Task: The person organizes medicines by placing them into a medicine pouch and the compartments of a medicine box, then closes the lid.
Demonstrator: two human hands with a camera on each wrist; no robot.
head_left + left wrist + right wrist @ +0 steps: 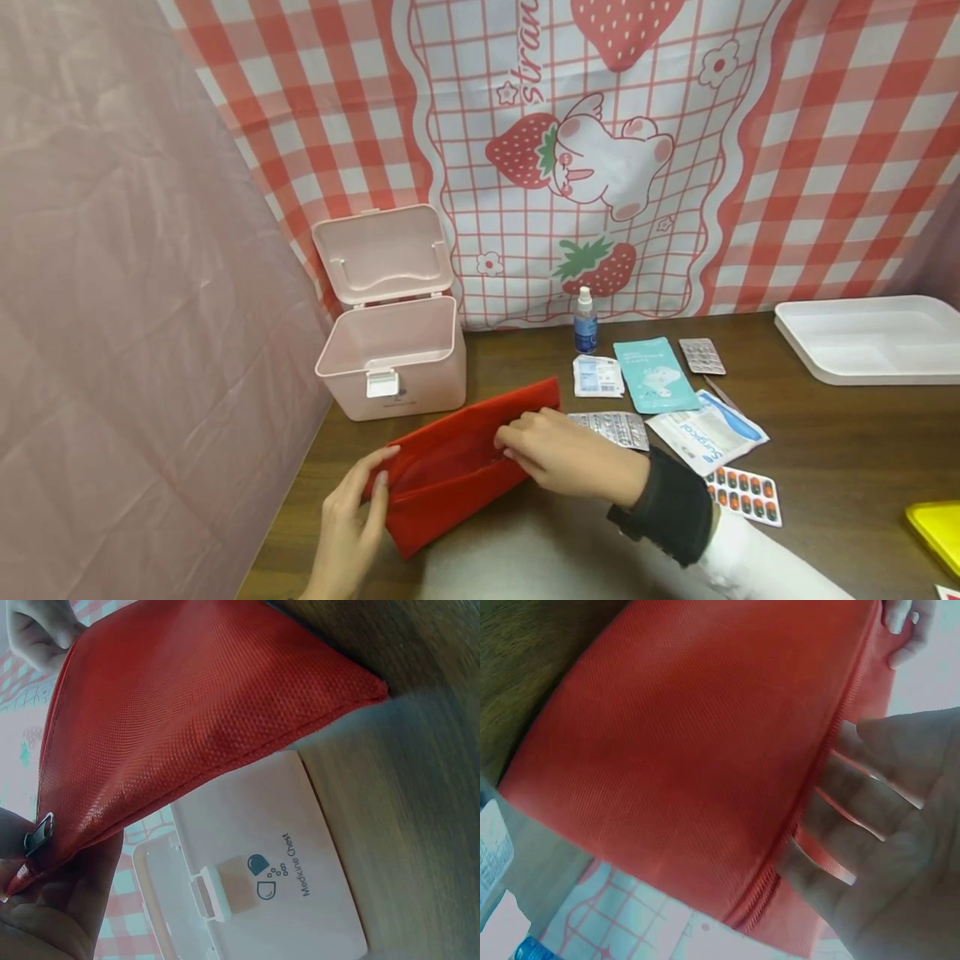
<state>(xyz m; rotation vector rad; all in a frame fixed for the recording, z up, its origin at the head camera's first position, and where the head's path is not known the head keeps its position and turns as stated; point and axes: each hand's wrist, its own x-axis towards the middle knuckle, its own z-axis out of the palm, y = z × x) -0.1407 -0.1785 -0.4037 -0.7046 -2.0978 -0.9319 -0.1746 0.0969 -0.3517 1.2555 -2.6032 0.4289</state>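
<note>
A red zip pouch is tilted up over the near part of the table, its mouth gaping. My left hand grips its left end, thumb on the near side, beside the metal zip pull. At the right part of the mouth, my right hand has its fingers curled over the zipped near edge. In the right wrist view those fingertips pass behind that edge and are hidden there. Behind the pouch stands a pink medicine chest, lid up.
Right of the pouch lie a foil blister pack, a teal packet, a white surgical packet and a capsule blister. A small spray bottle stands behind. A white tray and a yellow tray sit farther right.
</note>
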